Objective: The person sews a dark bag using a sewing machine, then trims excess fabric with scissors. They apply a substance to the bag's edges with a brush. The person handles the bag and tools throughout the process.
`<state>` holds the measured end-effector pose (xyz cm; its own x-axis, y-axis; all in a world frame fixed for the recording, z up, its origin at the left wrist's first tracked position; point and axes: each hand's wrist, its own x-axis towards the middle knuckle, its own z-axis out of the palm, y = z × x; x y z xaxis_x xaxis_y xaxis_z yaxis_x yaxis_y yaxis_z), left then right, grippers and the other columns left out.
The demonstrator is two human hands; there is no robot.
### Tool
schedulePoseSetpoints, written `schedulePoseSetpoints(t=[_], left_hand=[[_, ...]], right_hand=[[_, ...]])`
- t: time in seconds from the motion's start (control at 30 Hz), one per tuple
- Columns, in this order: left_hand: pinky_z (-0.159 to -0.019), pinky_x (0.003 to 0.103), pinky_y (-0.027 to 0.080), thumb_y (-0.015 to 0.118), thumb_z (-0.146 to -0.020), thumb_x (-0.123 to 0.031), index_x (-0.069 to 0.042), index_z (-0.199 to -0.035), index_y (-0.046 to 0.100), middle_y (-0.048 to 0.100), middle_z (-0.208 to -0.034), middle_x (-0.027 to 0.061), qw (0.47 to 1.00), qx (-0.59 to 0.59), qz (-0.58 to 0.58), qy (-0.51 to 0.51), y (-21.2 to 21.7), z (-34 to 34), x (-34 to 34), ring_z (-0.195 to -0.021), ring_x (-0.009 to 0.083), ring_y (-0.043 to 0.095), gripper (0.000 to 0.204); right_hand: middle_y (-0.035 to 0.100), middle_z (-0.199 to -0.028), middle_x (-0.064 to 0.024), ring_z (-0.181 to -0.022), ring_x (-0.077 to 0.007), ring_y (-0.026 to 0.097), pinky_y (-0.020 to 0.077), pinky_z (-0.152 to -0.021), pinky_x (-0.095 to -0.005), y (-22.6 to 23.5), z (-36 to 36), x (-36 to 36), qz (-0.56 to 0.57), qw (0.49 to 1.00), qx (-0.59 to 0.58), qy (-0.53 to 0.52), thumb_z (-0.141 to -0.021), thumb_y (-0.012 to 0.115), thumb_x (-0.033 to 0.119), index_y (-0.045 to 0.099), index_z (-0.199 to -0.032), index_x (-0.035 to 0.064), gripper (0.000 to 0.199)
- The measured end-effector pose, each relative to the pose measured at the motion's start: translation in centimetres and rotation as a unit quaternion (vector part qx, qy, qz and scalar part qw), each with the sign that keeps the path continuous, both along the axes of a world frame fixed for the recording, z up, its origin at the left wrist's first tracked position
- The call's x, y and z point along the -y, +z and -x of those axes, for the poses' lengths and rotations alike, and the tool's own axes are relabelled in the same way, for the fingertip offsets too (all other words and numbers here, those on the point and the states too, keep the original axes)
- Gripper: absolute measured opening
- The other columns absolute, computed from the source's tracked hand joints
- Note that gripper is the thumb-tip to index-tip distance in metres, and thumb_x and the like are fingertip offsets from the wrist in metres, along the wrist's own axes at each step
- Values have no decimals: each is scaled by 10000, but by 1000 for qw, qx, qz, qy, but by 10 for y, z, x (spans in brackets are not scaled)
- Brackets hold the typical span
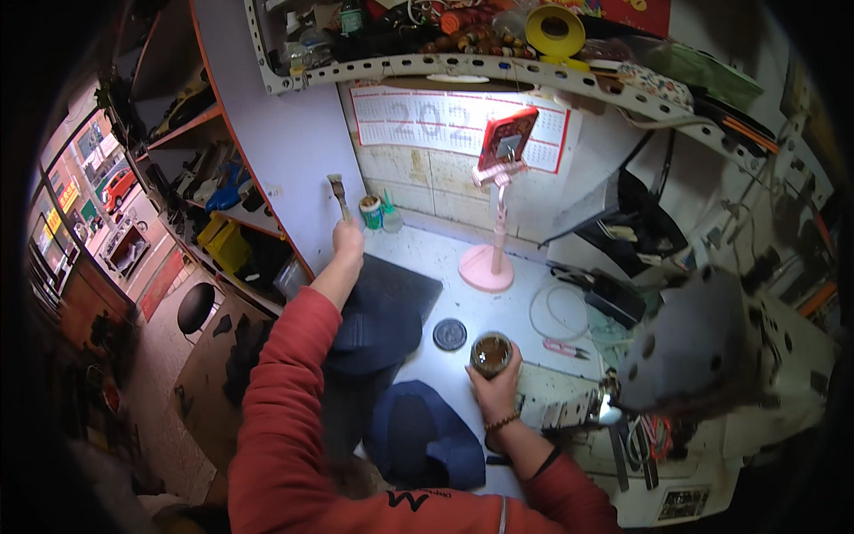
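My left hand (348, 240) is raised over the far left of the white worktable (463, 267) and grips a small brush (339, 195) that points upward. Close to my body, my right hand (495, 378) holds an open glass jar (490, 352) with brown contents. The jar's dark round lid (449, 334) lies flat on the table just left of it. Two dark blue caps rest under my arms: one cap (374, 334) below my left forearm on a black mat (396, 285), the other cap (422, 436) near the front edge.
A pink stand (492, 258) carrying a red phone (507, 138) rises at the back. A grey sewing machine (712, 356) fills the right side. Small snips (562, 348) and a white cord lie beside it. A cluttered shelf (480, 62) runs overhead.
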<state>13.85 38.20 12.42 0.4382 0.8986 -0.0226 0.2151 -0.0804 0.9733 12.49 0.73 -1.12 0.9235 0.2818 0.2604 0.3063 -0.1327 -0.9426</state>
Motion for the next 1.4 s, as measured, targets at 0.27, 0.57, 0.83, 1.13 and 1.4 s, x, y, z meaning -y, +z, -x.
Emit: schedulePoseSetpoints(t=[0.27, 0.57, 0.83, 1.13, 1.4], left_hand=[[-360, 265, 175, 435, -942, -250, -142, -836, 447, 364, -530, -50, 947, 168, 268, -49, -20, -3, 188, -378, 76, 274, 151], [-468, 380, 424, 520, -884, -193, 27, -808, 596, 615, -688, 129, 972, -11, 46, 232, -71, -19, 188, -528, 243, 574, 245], [-867, 463, 487, 499, -942, -270, 55, -1053, 605, 636, -1080, 270, 969, -64, 76, 227, -20, 11, 196, -1024, 411, 616, 360], [-779, 434, 497, 513, -922, -246, 41, -975, 619, 654, -987, 223, 972, -34, 23, 230, -42, 5, 144, -911, 357, 633, 310], [-390, 244, 227, 450, -986, -226, -115, -871, 452, 341, -572, -50, 920, 368, 102, -86, -11, 100, 277, -435, 70, 294, 159]], right_hand=[[477, -1292, -173, -1194, -310, 452, 341, -997, -436, 107, 87, 50, -1, 925, 370, 84, -685, 802, 242, 410, -1349, 40, 798], [603, -893, -40, -829, -222, 561, 434, -807, -351, 183, 179, 89, -140, 888, 188, 396, -780, 630, 18, 579, -866, 58, 108], [552, -1089, -119, -870, -269, 565, 477, -808, -377, 199, 170, 98, -30, 892, 366, 265, -760, 651, 50, 555, -1121, 5, 376], [516, -796, -112, -745, -304, 539, 461, -674, -346, 221, 171, 103, -88, 863, 213, 449, -698, 547, -36, 512, -837, 25, 156], [585, -894, -146, -825, -311, 591, 494, -753, -346, 172, 173, 129, -40, 907, 240, 343, -762, 584, -55, 567, -955, 3, 203]])
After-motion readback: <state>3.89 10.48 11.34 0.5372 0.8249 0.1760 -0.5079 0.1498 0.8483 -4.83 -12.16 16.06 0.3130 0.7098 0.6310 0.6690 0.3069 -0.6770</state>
